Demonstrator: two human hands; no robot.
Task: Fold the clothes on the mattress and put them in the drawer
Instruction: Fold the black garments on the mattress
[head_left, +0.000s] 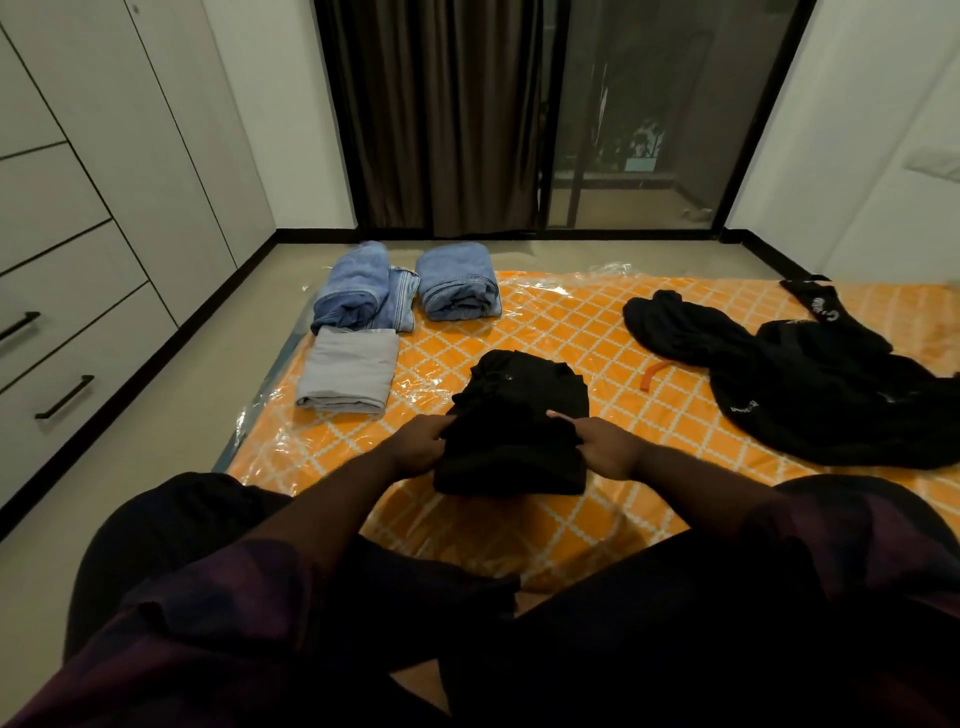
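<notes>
While my left hand (420, 442) pinches the near-left edge of the folded black garment (517, 426), my right hand (605, 446) pinches its right edge, fingers of both curled into the cloth. That black bundle sits on the orange-patterned mattress (582, 332), which wears a clear plastic cover, right in front of my knees. Further out on the left I see a folded grey garment (347, 373), and beyond it two folded pairs of blue jeans (358, 288) and (457, 283) side by side. Off to the right, well apart, loose black clothes (810, 384) lie unfolded. White drawers (67, 332) with black handles stand along the left wall.
</notes>
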